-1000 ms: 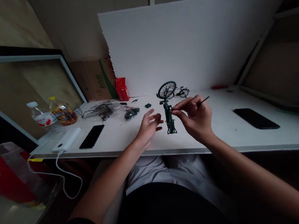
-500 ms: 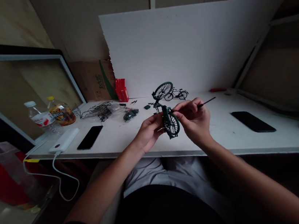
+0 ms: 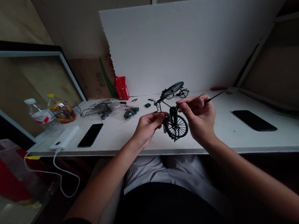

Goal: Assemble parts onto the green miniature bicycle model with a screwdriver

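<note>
A dark green model bicycle [image 3: 177, 126] is held tilted above the table, one wheel toward me and the other farther away. My left hand [image 3: 150, 127] is closed on its left side, thumb and fingers pinching the frame. My right hand [image 3: 201, 118] is closed too. Its thumb and forefinger meet at the bicycle's right side near the crank; any small part between them is hidden. A thin dark screwdriver [image 3: 215, 96] lies in that hand, its shaft sticking out to the right. Behind stands a smaller black model bicycle [image 3: 183, 93], partly covered.
On the left lie a phone [image 3: 90, 135], a white power bank [image 3: 64, 138] with a cable, two bottles [image 3: 63, 114] and wire-like parts [image 3: 98, 109]. Bagged green parts [image 3: 131, 112] and a red box [image 3: 121, 88] lie farther back. A black phone-like slab [image 3: 254, 120] is at right.
The model bicycle has been turned, so its near wheel shows more broadly and its far wheel has swung right. My right hand has shifted slightly right with the screwdriver.
</note>
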`<state>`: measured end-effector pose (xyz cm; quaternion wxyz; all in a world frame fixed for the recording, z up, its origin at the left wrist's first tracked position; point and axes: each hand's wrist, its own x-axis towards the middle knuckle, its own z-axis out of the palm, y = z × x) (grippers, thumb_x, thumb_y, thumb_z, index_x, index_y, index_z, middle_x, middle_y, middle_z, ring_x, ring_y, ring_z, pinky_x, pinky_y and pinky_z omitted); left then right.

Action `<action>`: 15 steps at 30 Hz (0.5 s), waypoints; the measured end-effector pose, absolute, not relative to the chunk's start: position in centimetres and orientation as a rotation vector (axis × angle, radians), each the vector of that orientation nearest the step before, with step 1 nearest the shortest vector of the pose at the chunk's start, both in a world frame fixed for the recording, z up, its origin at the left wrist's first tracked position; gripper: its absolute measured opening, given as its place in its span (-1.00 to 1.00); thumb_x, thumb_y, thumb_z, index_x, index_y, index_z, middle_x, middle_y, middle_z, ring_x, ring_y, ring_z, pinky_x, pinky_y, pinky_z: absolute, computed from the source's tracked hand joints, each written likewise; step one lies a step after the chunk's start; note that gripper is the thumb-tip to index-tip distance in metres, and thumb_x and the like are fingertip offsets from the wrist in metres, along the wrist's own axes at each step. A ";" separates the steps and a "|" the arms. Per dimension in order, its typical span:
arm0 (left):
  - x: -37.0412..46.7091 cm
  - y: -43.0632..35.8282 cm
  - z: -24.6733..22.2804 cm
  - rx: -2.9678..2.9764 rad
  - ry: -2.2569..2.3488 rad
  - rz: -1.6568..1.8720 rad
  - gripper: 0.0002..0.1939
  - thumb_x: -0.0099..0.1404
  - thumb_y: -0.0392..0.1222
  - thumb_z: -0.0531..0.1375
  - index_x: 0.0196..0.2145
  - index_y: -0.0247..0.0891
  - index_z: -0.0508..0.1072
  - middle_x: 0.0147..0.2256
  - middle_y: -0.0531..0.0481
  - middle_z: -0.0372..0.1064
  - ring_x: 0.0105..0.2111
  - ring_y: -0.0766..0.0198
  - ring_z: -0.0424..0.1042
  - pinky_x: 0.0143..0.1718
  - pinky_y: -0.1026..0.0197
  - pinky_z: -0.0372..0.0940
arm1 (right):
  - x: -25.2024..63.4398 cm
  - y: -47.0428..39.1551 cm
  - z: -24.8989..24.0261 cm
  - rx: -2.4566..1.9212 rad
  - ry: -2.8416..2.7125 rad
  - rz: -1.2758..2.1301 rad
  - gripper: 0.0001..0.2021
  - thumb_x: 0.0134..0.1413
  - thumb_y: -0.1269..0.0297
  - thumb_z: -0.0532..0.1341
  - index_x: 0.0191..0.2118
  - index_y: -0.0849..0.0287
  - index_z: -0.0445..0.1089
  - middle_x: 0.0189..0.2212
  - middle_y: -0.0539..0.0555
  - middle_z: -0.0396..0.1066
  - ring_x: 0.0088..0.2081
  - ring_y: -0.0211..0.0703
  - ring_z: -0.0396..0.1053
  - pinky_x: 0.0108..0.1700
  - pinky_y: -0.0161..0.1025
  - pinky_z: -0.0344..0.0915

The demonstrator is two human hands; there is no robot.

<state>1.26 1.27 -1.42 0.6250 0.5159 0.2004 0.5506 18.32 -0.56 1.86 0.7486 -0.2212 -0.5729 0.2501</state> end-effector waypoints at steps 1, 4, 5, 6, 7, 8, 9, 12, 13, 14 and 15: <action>1.3 1.2 -1.4 1.193 0.465 1.260 -0.62 0.13 0.06 0.52 -0.19 -0.24 0.71 -0.23 -0.09 0.61 -0.30 0.32 0.43 -0.24 0.26 0.27 | 18.4 -0.4 1.8 -0.491 -1.250 0.546 -0.47 0.09 0.16 0.51 -0.32 0.00 0.04 -0.31 -0.04 0.57 -0.25 -0.14 0.55 -0.16 -0.13 0.51; 1.3 1.1 -1.2 1.215 0.506 1.253 -0.59 0.10 0.07 0.53 -0.18 -0.24 0.71 -0.19 -0.11 0.62 -0.24 0.28 0.46 -0.14 0.20 0.30 | 18.5 -0.1 1.5 -0.535 -1.240 0.582 -0.45 0.06 0.10 0.52 -0.33 0.00 0.03 -0.37 -0.07 0.53 -0.24 -0.12 0.56 -0.20 -0.15 0.50; 1.3 1.0 -1.1 1.227 0.526 1.257 -0.58 0.10 0.07 0.54 -0.17 -0.25 0.71 -0.19 -0.12 0.63 -0.23 0.27 0.47 -0.12 0.18 0.31 | 18.5 0.0 1.4 -0.555 -1.236 0.603 -0.43 0.04 0.08 0.53 -0.33 0.00 0.03 -0.39 -0.07 0.51 -0.25 -0.12 0.56 -0.22 -0.16 0.50; 1.2 1.0 -1.0 1.237 0.545 1.271 -0.58 0.10 0.06 0.54 -0.17 -0.26 0.71 -0.19 -0.13 0.63 -0.23 0.26 0.48 -0.10 0.17 0.31 | 18.5 0.1 1.3 -0.576 -1.234 0.627 -0.42 0.02 0.05 0.53 -0.34 0.00 0.03 -0.40 -0.08 0.50 -0.26 -0.13 0.55 -0.23 -0.17 0.50; 1.2 1.0 -0.8 1.246 0.559 1.292 -0.58 0.10 0.05 0.54 -0.18 -0.27 0.71 -0.19 -0.13 0.63 -0.23 0.26 0.49 -0.08 0.16 0.32 | 18.5 0.1 1.2 -0.593 -1.233 0.655 -0.42 0.01 0.04 0.54 -0.34 0.00 0.03 -0.40 -0.08 0.48 -0.28 -0.14 0.54 -0.25 -0.18 0.49; 1.1 0.9 -0.6 1.253 0.565 1.318 -0.59 0.10 0.04 0.54 -0.19 -0.28 0.71 -0.18 -0.14 0.64 -0.22 0.24 0.50 -0.05 0.15 0.33 | 18.4 0.1 1.1 -0.601 -1.233 0.688 -0.42 0.01 0.03 0.54 -0.35 0.01 0.03 -0.41 -0.08 0.46 -0.30 -0.15 0.53 -0.26 -0.18 0.49; 1.0 0.9 -0.4 1.260 0.565 1.346 -0.60 0.10 0.03 0.54 -0.20 -0.28 0.71 -0.17 -0.14 0.64 -0.20 0.23 0.51 -0.03 0.14 0.34 | 18.4 0.2 1.0 -0.602 -1.237 0.727 -0.42 0.01 0.03 0.53 -0.36 0.01 0.03 -0.42 -0.09 0.43 -0.32 -0.16 0.51 -0.26 -0.18 0.48; 0.6 0.8 0.3 1.284 0.561 1.423 -0.63 0.11 0.01 0.54 -0.22 -0.28 0.70 -0.13 -0.16 0.64 -0.16 0.17 0.55 0.04 0.09 0.37 | 18.1 0.3 0.6 -0.590 -1.285 0.846 -0.45 0.05 0.03 0.51 -0.37 0.02 0.04 -0.47 -0.10 0.30 -0.38 -0.21 0.43 -0.27 -0.17 0.45; 0.4 0.8 0.5 1.298 0.565 1.446 -0.63 0.11 0.01 0.54 -0.22 -0.28 0.70 -0.12 -0.17 0.64 -0.15 0.16 0.56 0.04 0.08 0.38 | 18.0 0.4 0.4 -0.590 -1.306 0.868 -0.45 0.05 0.03 0.50 -0.38 0.03 0.05 -0.47 -0.11 0.27 -0.40 -0.22 0.38 -0.29 -0.18 0.43; 0.1 0.8 0.7 1.316 0.573 1.466 -0.63 0.11 0.01 0.54 -0.22 -0.28 0.69 -0.12 -0.17 0.64 -0.15 0.15 0.56 0.04 0.07 0.39 | 17.9 0.4 0.3 -0.591 -1.326 0.881 -0.46 0.04 0.02 0.50 -0.38 0.03 0.05 -0.47 -0.10 0.24 -0.41 -0.24 0.34 -0.31 -0.19 0.41; -0.1 0.8 1.0 1.336 0.582 1.483 -0.63 0.11 0.01 0.54 -0.22 -0.28 0.69 -0.12 -0.17 0.64 -0.15 0.15 0.56 0.04 0.06 0.40 | 17.8 0.5 0.1 -0.591 -1.343 0.890 -0.46 0.04 0.02 0.50 -0.39 0.04 0.06 -0.47 -0.11 0.21 -0.43 -0.26 0.29 -0.35 -0.21 0.38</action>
